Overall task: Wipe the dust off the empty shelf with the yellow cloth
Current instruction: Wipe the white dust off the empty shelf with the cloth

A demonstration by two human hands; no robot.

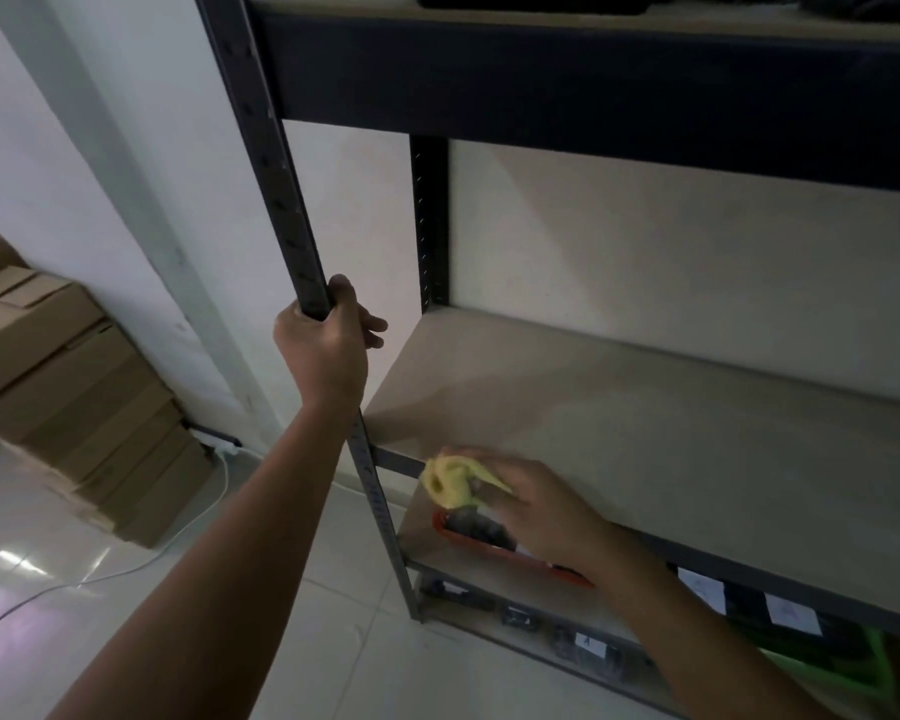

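blurring right hand (536, 506) bunches yellow cloth (450, 483) at empty shelf (645, 433) front edge; left hand (323, 350) fist wrapped round upright post (281, 200).

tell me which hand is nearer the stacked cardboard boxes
Left. The left hand grips the rack's front post, closer to the cardboard boxes; the right hand holds the yellow cloth further right.

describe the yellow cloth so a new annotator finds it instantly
Start at the dark metal rack. Follow the bare beige shelf to its front left corner, where the right hand bunches the yellow cloth. It is the only yellow thing there.
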